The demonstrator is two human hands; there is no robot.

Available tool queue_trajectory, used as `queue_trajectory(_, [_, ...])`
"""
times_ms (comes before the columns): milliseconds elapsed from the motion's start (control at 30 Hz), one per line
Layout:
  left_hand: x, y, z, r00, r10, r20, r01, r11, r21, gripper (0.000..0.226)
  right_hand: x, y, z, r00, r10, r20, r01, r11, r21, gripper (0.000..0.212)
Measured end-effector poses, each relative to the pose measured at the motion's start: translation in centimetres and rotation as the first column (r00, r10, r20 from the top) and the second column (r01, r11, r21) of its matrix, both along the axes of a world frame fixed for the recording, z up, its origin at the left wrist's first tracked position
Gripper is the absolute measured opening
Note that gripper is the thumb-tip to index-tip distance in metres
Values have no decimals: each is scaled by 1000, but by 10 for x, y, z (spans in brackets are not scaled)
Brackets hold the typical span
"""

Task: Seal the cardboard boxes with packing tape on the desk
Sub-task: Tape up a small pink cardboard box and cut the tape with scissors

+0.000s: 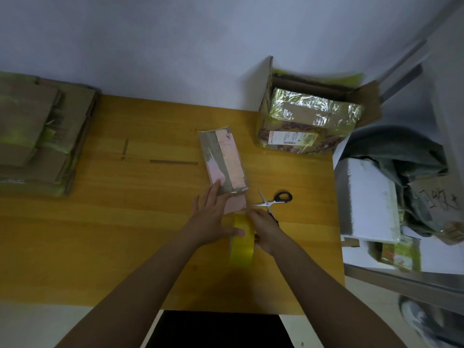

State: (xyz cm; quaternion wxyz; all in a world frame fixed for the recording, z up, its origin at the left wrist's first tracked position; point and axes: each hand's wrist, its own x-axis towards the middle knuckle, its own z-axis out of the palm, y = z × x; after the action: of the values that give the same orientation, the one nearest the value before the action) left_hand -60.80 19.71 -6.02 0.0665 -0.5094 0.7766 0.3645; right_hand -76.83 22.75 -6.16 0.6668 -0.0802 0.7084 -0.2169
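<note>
A small pink and grey cardboard box [224,160] lies on the wooden desk [125,222], partly covered in clear tape. My left hand [213,217] rests with straight fingers on the box's near end, its thumb touching the yellow tape roll [242,243]. The roll stands on edge just in front of the box, with a strip running up to the box's near edge. My right hand [263,228] grips the roll from the right side.
Scissors [272,202] lie open on the desk just right of the box. A taped cardboard box [306,121] stands at the back right. Flattened cardboard [37,136] is stacked at the left. White foam and clutter [369,202] sit off the desk's right edge.
</note>
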Motion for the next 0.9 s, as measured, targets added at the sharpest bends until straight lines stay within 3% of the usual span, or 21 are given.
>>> queue_trajectory(100, [1,6,0,999,38,-28,-41,990,-137,107,2,-1,0,996,-54,-66,51,998,-41,21])
queue_trajectory(167, [1,12,-5,977,158,-145,-193,942,-275,72,3,2,-3,986,-42,-161,28,996,-86,12])
queue_trajectory(200, [0,14,-8,954,226,-196,-273,926,-260,54,3,3,-3,978,-30,-204,7,994,-112,8])
queue_trajectory(300, [-6,15,-11,895,385,-224,-372,923,100,37,7,7,0,963,-12,-270,-35,985,-169,7])
queue_trajectory(333, [-10,14,-14,848,486,-213,-430,864,262,35,8,8,1,959,-5,-284,-47,983,-176,9])
queue_trajectory(400, [-20,13,-17,674,718,-171,-546,641,539,26,11,8,2,951,14,-309,-73,981,-178,11])
queue_trajectory(467, [-29,10,-25,514,847,-137,-621,477,622,18,14,6,2,946,18,-324,-78,982,-173,13])
queue_trajectory(567, [-33,6,-31,361,922,-141,-684,364,632,8,16,7,4,938,28,-345,-93,980,-174,14])
queue_trajectory(633, [-33,3,-32,355,925,-136,-695,359,623,10,17,10,4,934,51,-352,-120,977,-176,15])
queue_trajectory(767, [-28,2,-30,472,876,-100,-630,414,657,16,7,19,1,911,70,-407,-149,975,-167,10])
queue_trajectory(900, [-22,0,-31,398,917,-22,-584,272,765,13,-6,24,1,891,49,-451,-163,962,-217,8])
